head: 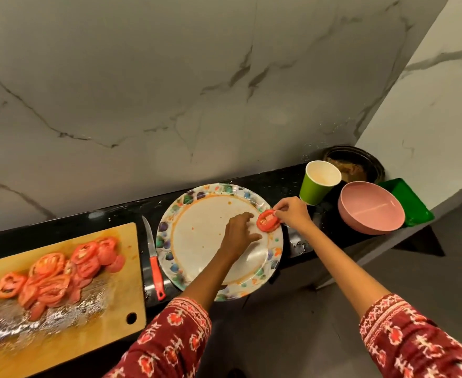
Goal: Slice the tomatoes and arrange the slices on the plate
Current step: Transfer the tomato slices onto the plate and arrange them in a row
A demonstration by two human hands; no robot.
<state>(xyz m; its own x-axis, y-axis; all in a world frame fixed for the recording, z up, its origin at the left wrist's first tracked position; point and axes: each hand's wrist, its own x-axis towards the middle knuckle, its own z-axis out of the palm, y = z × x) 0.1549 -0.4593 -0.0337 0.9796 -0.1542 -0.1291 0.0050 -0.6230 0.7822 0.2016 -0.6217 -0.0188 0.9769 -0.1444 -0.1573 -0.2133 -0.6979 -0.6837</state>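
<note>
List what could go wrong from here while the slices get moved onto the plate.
1. The right hand pinches a tomato slice at the plate's far right rim; set that far out, it may slide off onto the counter.
2. The knife lies in the narrow gap between cutting board and plate, so hands crossing for more slices could knock it.
3. The board looks wet, so slices may slip or tear.
</note>
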